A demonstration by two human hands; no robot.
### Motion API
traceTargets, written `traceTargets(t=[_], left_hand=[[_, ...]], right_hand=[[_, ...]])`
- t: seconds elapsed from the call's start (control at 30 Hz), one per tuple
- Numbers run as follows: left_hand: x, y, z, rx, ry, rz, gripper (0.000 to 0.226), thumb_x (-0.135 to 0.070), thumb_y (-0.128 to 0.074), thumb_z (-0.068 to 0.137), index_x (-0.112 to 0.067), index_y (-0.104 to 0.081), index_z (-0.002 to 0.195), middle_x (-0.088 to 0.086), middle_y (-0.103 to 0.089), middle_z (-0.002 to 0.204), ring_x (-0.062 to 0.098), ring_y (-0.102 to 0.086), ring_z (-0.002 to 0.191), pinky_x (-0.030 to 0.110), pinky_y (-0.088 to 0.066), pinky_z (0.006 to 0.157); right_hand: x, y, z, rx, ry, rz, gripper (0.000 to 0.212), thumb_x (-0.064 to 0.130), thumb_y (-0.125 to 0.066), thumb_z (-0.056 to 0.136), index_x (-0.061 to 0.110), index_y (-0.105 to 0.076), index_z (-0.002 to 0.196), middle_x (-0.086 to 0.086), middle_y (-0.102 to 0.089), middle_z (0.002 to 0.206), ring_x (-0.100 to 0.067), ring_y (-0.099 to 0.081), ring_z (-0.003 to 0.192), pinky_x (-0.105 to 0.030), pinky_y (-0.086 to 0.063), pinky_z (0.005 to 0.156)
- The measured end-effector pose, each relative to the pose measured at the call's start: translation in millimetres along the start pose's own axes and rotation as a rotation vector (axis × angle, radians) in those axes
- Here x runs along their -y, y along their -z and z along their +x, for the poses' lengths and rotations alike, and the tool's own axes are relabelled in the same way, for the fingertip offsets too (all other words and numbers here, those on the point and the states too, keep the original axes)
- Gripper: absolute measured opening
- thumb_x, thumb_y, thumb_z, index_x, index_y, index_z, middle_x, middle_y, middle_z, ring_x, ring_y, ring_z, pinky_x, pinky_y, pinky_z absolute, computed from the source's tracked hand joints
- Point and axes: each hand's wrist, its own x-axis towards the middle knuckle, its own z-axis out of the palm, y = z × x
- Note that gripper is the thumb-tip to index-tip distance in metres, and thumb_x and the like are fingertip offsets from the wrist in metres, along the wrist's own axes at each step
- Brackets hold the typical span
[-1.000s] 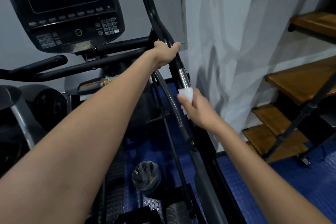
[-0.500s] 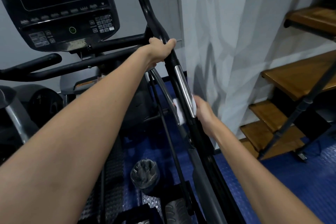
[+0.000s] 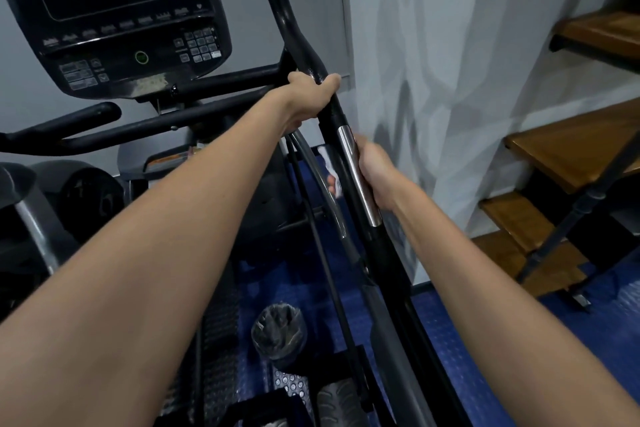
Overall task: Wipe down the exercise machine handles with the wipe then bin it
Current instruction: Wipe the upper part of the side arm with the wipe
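**Spotter:** What have you got hold of?

**Operator:** My right hand [image 3: 372, 172] is curled shut around the black sloping handle bar with the polished metal sleeve [image 3: 356, 177], and the crumpled white wipe [image 3: 330, 168] is pinched under its fingers on the far side of the bar. Only a strip of wipe and a fingertip show past the tube. My left hand [image 3: 308, 95] is clamped on the same bar higher up, at the bend, steadying it; nothing else is in it.

**Spotter:** Which step is that?

**Operator:** I'd call it mid-wipe on this handle. The other black foam-covered grip on the left [image 3: 69, 121] looks untouched, though I can't tell for certain. Next I'd need to keep the wipe wrapped tight and slide it along the sleeve, then cross to the other grips.

**Spotter:** Room to move?

**Operator:** Tight on my right: the grey wall [image 3: 450, 114] stands just beside my knuckles. The dark console with its keypad [image 3: 121, 28] hangs above left, well clear. The small round bin lined with a black bag [image 3: 278, 331] sits on the blue floor below, between the machine's rails, so binning calls for a reach straight down past the bar.
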Motion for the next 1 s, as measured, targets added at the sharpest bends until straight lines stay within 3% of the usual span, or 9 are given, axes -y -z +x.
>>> traceTargets(t=[0.1,0.2,0.3,0.37,0.47,0.57,0.67,0.83,1.0], left_hand=[[0,1,0,0.022,0.005,0.005,0.083,-0.058,-0.04,0.105,0.002,-0.014,0.155,0.012,-0.044,0.139,0.025,-0.044,0.119,0.034,-0.033,0.099],[1,1,0,0.031,0.004,0.014,0.083,-0.059,-0.039,0.106,0.001,-0.012,0.157,0.015,-0.036,0.159,0.03,-0.042,0.137,0.035,-0.033,0.102],[2,0,3,0.032,0.002,0.014,0.085,-0.058,-0.039,0.106,0.002,-0.01,0.158,0.016,-0.032,0.161,0.033,-0.039,0.143,0.034,-0.034,0.102],[3,-1,4,0.026,-0.003,0.021,0.085,-0.058,-0.039,0.106,0.003,-0.009,0.158,0.016,-0.03,0.162,0.033,-0.038,0.144,0.036,-0.035,0.105],[4,-1,7,0.031,0.003,0.026,0.084,-0.057,-0.039,0.106,0.003,-0.01,0.157,0.015,-0.029,0.162,0.032,-0.037,0.146,0.035,-0.033,0.105],[5,-1,7,0.009,-0.017,0.052,0.089,-0.059,-0.041,0.105,0.006,-0.009,0.157,0.017,-0.025,0.165,0.033,-0.034,0.148,0.039,-0.032,0.115],[6,-1,9,0.002,-0.017,0.064,0.088,-0.059,-0.04,0.105,0.007,-0.013,0.156,0.018,-0.027,0.163,0.033,-0.035,0.146,0.039,-0.031,0.113],[7,-3,12,-0.007,-0.04,0.064,0.087,-0.057,-0.04,0.106,0.008,-0.013,0.156,0.017,-0.031,0.16,0.031,-0.037,0.144,0.032,-0.031,0.098],[10,-1,14,0.0,-0.036,0.082,0.092,-0.061,-0.04,0.104,0.008,-0.011,0.156,0.02,-0.027,0.163,0.034,-0.034,0.147,0.043,-0.03,0.12]], right_hand=[[-26,1,-30,-0.121,0.005,-0.166,0.059,0.041,-0.027,0.106,0.003,-0.071,0.101,-0.016,-0.066,0.074,-0.036,-0.063,0.068,-0.036,-0.058,0.079],[-58,5,-73,-0.314,0.174,-0.419,0.063,0.043,-0.018,0.111,0.004,-0.063,0.131,-0.004,-0.063,0.108,-0.021,-0.061,0.106,-0.006,-0.033,0.081],[-98,11,-94,-0.32,0.353,-0.617,0.042,0.051,-0.022,0.107,0.028,-0.056,0.116,0.007,-0.063,0.099,-0.007,-0.06,0.088,-0.032,-0.045,0.085],[-120,13,-95,-0.381,0.422,-0.811,0.034,0.047,-0.028,0.107,0.025,-0.047,0.123,0.008,-0.055,0.098,-0.01,-0.053,0.088,-0.046,-0.049,0.086],[-119,-1,-100,-0.431,0.49,-0.901,0.058,0.041,-0.035,0.106,0.014,-0.02,0.155,-0.001,-0.045,0.132,-0.015,-0.044,0.117,-0.037,-0.039,0.105],[-89,-10,-84,-0.385,0.502,-0.885,0.065,0.035,-0.033,0.103,0.013,-0.009,0.159,-0.005,-0.037,0.145,-0.016,-0.037,0.127,-0.034,-0.033,0.111],[-56,-15,-56,-0.371,0.543,-0.945,0.066,0.027,-0.033,0.099,0.008,-0.011,0.158,-0.012,-0.04,0.143,-0.025,-0.042,0.127,-0.039,-0.038,0.109],[-72,-6,-65,-0.36,0.568,-0.964,0.062,0.026,-0.035,0.107,0.013,-0.008,0.16,-0.006,-0.04,0.144,-0.014,-0.042,0.127,-0.018,-0.03,0.1],[-109,7,-92,-0.394,0.524,-0.89,0.051,0.027,-0.044,0.104,0.016,-0.029,0.152,0.005,-0.048,0.127,-0.008,-0.047,0.114,-0.026,-0.041,0.1]])
